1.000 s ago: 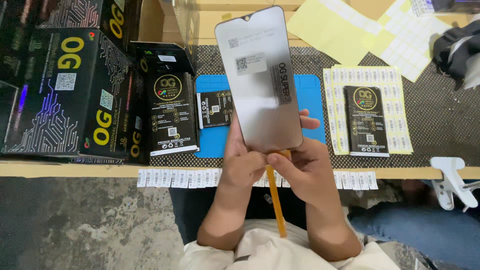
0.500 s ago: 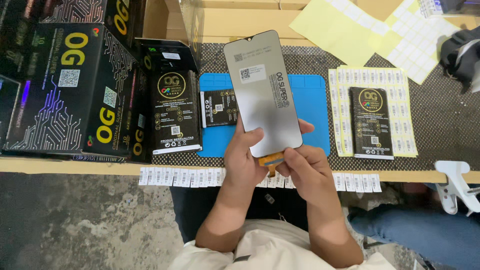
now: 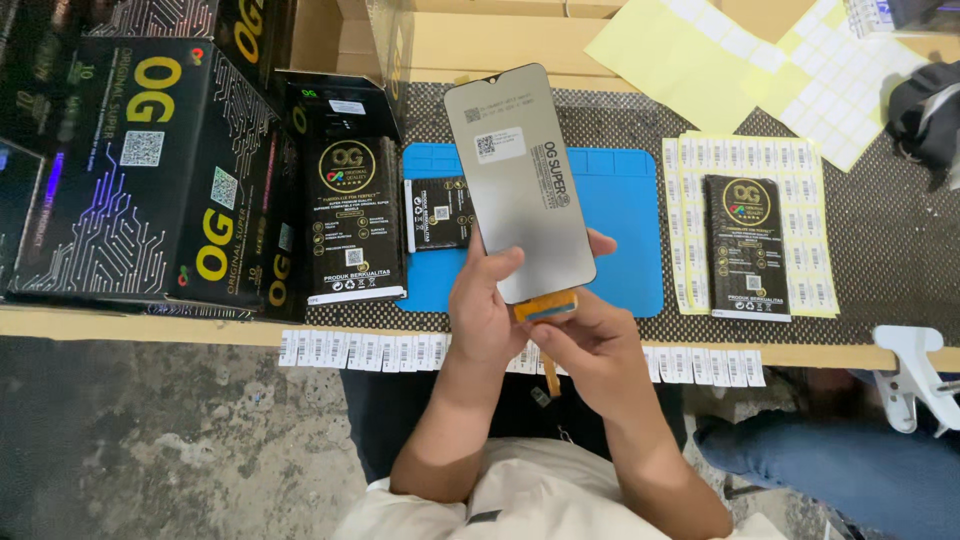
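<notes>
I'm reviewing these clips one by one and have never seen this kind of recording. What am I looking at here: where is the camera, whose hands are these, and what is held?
There is no machine here. One camera sits on a person's head and looks down, so the two arms rising from the bottom edge are that person's own. The left hand grips a grey phone screen panel by its lower part, upright above the bench. The right hand pinches the orange ribbon tab at the panel's bottom edge. Beneath lie a blue mat, a large black carton at the left, slim black boxes, and sheets of small labels with another black box on them.
</notes>
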